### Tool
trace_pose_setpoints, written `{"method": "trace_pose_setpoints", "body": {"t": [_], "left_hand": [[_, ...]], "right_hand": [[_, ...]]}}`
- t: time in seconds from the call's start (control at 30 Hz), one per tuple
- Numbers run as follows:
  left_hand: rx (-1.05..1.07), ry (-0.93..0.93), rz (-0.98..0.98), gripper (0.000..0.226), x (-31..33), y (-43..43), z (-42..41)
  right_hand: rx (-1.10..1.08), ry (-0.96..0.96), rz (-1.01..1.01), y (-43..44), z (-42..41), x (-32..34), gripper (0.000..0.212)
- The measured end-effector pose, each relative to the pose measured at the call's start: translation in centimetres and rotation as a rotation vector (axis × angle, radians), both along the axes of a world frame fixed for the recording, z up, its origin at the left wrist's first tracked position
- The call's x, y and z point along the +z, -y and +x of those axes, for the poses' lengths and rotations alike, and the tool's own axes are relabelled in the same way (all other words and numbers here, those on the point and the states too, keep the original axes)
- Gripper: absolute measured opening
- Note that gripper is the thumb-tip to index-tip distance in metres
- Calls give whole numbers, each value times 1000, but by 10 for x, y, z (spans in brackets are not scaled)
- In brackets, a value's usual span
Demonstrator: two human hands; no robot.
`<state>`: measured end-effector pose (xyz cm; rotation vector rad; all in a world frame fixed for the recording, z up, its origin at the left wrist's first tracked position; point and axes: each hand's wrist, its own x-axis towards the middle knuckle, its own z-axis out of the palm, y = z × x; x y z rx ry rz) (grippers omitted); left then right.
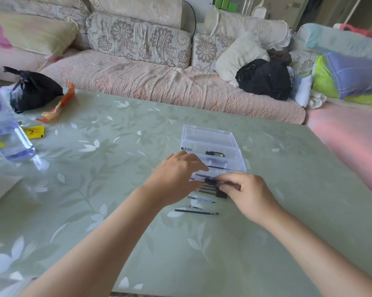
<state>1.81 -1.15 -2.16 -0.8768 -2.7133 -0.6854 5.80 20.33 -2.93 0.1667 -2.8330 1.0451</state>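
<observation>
Note the row of black pens [208,188] just in front of the clear box [210,139], mostly covered by both hands; cannot count them. Find the left hand [176,179] laid flat over the row's left ends and the box's front left corner, fingers straight and close together, gripping nothing. Find the right hand [248,195] at the row's right ends, fingers curled, thumb and forefinger pinching one black pen [212,181]; cannot tell whether cap or barrel sits under the fingertips. Locate the box near the middle of the worktop [116,157], toward the far edge, lid open and leaning back. Inside, make out one dark clip pen [215,154] and a thin dark rod [218,167], both blurred through the plastic.

Read the long axis of every pen as running left to right, roughly parallel to the near edge of the worktop. Closer to that edge, clear of the hands, see a blue pen [201,199], tip to the right; then a thin pale refill [193,206], hard to make out; then a black refill [197,211], tip to the right. At the left edge, note a water bottle [8,133], cut off by the frame; toward the far left corner, a black bag [34,91].
</observation>
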Motion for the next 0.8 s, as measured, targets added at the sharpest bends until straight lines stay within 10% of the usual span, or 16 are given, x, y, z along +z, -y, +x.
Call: {"method": "trace_pose_setpoints", "body": {"t": [0.23, 0.8], "left_hand": [[213, 109, -36, 67, -6, 15, -14], [22, 316, -229, 65, -11, 8, -10]], "right_hand": [[-275, -189, 370, -10, -57, 22, 19], [-7, 184, 616, -2, -157, 13, 17]]}}
